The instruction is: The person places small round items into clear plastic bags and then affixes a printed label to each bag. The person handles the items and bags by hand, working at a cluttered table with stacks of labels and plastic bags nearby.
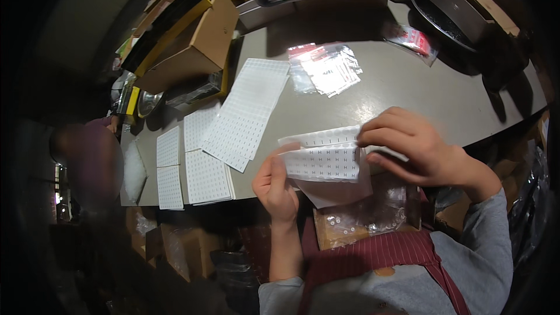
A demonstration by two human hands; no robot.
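Note:
Above the table's front edge, a white sheet of small round labels (324, 163), printed in rows of dark characters, is held up in both hands. It looks folded or layered: a narrow strip of labels (329, 137) shows along its top, and a pale, see-through backing (338, 192) hangs below. My left hand (275, 186) grips the left end, thumb on the front. At the right end, the curled fingers of my right hand (402, 140) close on the upper corner, with the thumb lower down. What lies under those fingertips is hidden.
More label sheets (248, 111) lie in overlapping piles on the grey table (426, 105) to the left. Clear plastic bags (326, 70) and a red-and-white packet (414, 41) are farther back. An open cardboard box (198, 46) stands back left; another person (93, 157) is at far left.

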